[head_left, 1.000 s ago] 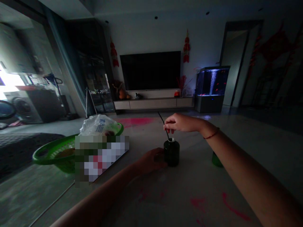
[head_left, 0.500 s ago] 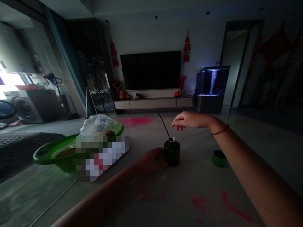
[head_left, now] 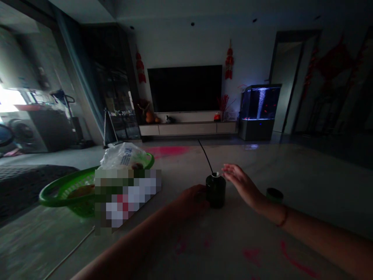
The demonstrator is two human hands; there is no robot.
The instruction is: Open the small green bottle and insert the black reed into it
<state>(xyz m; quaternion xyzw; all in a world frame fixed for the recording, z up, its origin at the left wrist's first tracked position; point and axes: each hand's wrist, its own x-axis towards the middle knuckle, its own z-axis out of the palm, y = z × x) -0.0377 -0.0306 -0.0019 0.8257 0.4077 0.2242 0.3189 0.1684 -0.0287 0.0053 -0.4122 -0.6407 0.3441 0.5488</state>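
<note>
A squat dark green bottle (head_left: 216, 192) with a pale rim stands upright on the table. From its mouth a thin black stick (head_left: 205, 155) leans up and to the left. My left hand (head_left: 194, 200) grips the bottle's left side; some of its fingers are lost in shadow. Just right of the bottle's mouth, my right hand (head_left: 237, 179) is open, fingers stretched out, with nothing in it. A small white bit sits at the rim, too small to make out. Beyond my right wrist stands a round green cap (head_left: 274, 195), its lower part hidden by my forearm.
On the left a green plastic basket (head_left: 81, 208) holds a white plastic bag (head_left: 124, 155). A blurred-out white and red item (head_left: 131, 200) leans at its front, and a pale cord (head_left: 70, 252) runs toward me. Pink marks (head_left: 294, 262) show on the tabletop.
My right hand has come down from above the bottle to beside its mouth, its fingers now stretched out. My left hand keeps its hold. The view has shifted slightly.
</note>
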